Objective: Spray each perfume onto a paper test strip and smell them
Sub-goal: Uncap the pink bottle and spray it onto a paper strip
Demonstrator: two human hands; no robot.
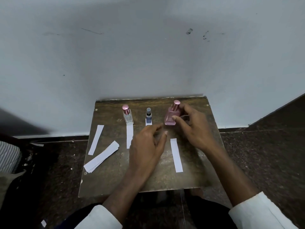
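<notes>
Three perfume bottles stand in a row at the back of a small wooden table (pixel 115 179): a clear bottle with a pink cap (pixel 127 115), a small dark blue bottle with a grey sprayer (pixel 148 116), and a pink bottle with a pink cap (pixel 171 115). My right hand (pixel 191 126) grips the pink bottle, thumb on its front and fingers behind. My left hand (pixel 146 142) hovers over the table's middle with curled fingers, holding nothing. White paper strips lie in front of the clear bottle (pixel 129 135) and the pink bottle (pixel 176 155). A strip end (pixel 148 122) peeks out under the blue bottle.
A single loose strip (pixel 96 140) and a small stack of strips (pixel 101 157) lie on the table's left side. A pale wall rises right behind the table. Dark speckled floor surrounds it. Striped fabric (pixel 8 156) shows at the far left edge.
</notes>
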